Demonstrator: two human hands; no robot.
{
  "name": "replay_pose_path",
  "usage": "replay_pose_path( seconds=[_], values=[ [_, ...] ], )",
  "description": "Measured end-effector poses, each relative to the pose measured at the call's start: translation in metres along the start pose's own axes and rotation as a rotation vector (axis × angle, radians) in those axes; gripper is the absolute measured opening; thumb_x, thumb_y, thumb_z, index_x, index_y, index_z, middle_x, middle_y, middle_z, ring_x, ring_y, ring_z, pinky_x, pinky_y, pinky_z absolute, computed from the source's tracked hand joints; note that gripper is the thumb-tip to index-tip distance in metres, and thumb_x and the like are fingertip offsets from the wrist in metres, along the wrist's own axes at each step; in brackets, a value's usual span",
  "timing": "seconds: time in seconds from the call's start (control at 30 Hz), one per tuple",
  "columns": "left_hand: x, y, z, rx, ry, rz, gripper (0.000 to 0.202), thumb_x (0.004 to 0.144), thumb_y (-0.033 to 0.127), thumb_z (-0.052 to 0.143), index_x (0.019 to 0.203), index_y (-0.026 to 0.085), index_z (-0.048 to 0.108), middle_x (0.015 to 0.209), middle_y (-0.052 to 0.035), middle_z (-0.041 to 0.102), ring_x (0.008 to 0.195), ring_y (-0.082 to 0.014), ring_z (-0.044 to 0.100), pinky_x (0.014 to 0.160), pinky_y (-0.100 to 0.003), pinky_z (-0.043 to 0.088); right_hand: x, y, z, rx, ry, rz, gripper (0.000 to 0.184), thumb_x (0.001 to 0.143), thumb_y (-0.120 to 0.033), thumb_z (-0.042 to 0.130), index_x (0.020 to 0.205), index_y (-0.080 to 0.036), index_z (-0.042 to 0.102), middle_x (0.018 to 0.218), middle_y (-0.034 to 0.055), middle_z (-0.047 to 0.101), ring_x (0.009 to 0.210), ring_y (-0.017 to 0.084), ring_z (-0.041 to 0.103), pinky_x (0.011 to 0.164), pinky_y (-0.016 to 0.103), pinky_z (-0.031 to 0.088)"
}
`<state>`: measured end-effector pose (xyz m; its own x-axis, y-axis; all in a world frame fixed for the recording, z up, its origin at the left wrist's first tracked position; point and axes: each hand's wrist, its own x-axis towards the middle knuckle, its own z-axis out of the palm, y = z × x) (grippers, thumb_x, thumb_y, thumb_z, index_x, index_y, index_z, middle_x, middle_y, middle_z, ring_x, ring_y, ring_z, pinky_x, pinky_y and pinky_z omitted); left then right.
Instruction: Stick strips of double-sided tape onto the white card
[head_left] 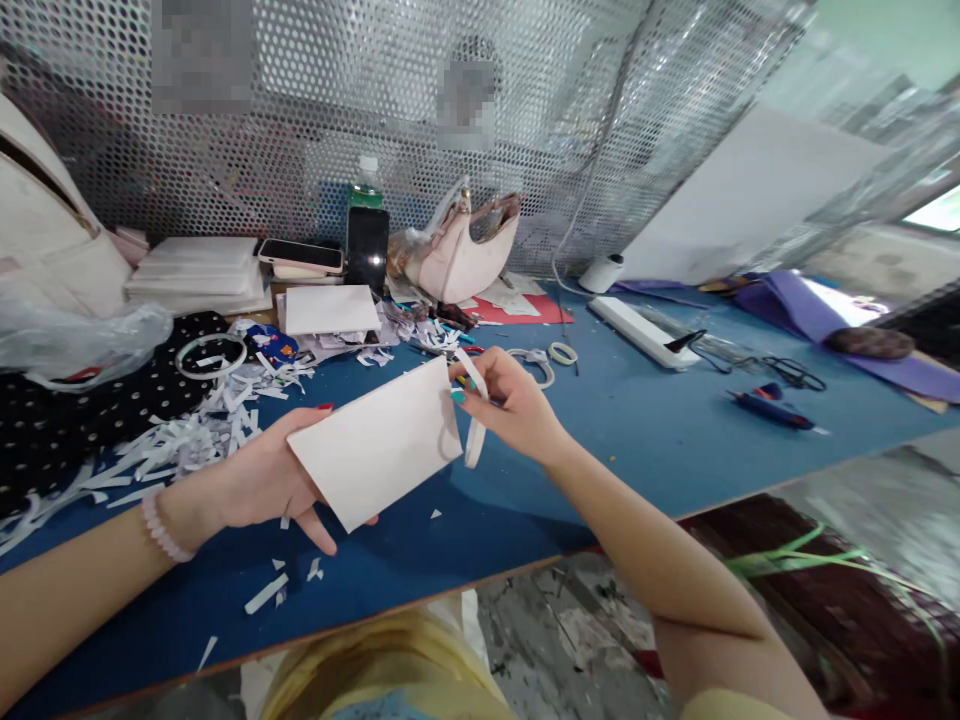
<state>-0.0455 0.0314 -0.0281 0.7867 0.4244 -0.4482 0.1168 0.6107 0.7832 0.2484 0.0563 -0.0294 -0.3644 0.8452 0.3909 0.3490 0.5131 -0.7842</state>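
Note:
A blank white card (382, 440) is tilted above the blue tabletop. My left hand (274, 475) grips it from its left side, with some fingers hidden beneath. At the card's upper right corner is my right hand (506, 405), its thumb and fingers closed on a narrow white tape roll (475, 440) seen nearly edge-on. Whether the tape touches the card I cannot tell. Just behind the right hand lie scissors (536, 365) with light handles, partly covered, and a small cream tape roll (562, 353).
Paper scraps (225, 430) are heaped at the left, around a white ring (211, 356). Behind stand stacked white cards (199, 270), phones (367, 250) and a pale bag (469, 255). To the right lie a white power strip (641, 330) and a blue tool (772, 410).

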Motion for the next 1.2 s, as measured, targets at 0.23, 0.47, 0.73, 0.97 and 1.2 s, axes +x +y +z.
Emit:
replay_pose_path(
  seconds=[0.23,0.47,0.73,0.97,1.2],
  values=[
    [0.006,0.001,-0.002,-0.073,-0.009,-0.028,0.097,0.069,0.094,0.034,0.128,0.022,0.061,0.105,-0.0137,0.074,0.102,-0.0389,0.070,0.054,-0.034,0.058,0.002,0.005,-0.006,-0.093,0.008,0.115,0.025,0.084,-0.036,0.060,0.081,-0.025,0.039,0.073,-0.0028,0.052,0.059,0.012,0.042,0.054,0.025,0.035],
    [0.015,-0.001,-0.002,0.259,0.605,0.172,0.052,0.072,0.045,0.076,0.115,0.021,0.059,0.086,-0.0024,0.065,0.077,-0.0145,0.061,0.053,-0.017,0.040,-0.016,0.012,-0.016,-0.205,-0.103,0.236,0.015,0.079,-0.030,0.058,0.080,-0.023,0.045,0.063,-0.0067,0.045,0.053,0.010,0.037,0.050,0.023,0.030],
    [0.012,0.006,-0.014,0.523,0.576,0.157,0.071,0.079,0.040,0.064,0.144,0.020,0.046,0.078,0.0015,0.059,0.059,-0.0112,0.049,0.048,-0.020,0.034,-0.026,0.010,-0.024,-0.269,-0.162,0.260,0.013,0.079,-0.030,0.054,0.079,-0.023,0.043,0.067,-0.0050,0.045,0.058,0.012,0.041,0.056,0.025,0.034],
    [0.014,-0.003,-0.028,1.060,0.671,0.236,0.065,0.085,0.042,0.052,0.145,0.018,0.048,0.131,-0.0119,0.058,0.083,-0.0210,0.064,0.083,-0.035,0.052,-0.025,-0.006,-0.008,-0.279,-0.392,0.172,0.007,0.086,-0.027,0.050,0.084,-0.021,0.048,0.072,-0.0029,0.050,0.062,0.013,0.045,0.060,0.025,0.035],
    [0.016,-0.015,-0.033,1.542,0.650,0.375,0.046,0.097,0.033,0.034,0.130,0.018,0.061,0.140,-0.0134,0.052,0.109,-0.0260,0.064,0.098,-0.041,0.051,-0.011,0.010,0.006,-0.366,-0.394,0.165,0.003,0.084,-0.019,0.050,0.086,-0.020,0.048,0.084,0.0014,0.055,0.068,0.014,0.047,0.064,0.026,0.036]
  ],
)
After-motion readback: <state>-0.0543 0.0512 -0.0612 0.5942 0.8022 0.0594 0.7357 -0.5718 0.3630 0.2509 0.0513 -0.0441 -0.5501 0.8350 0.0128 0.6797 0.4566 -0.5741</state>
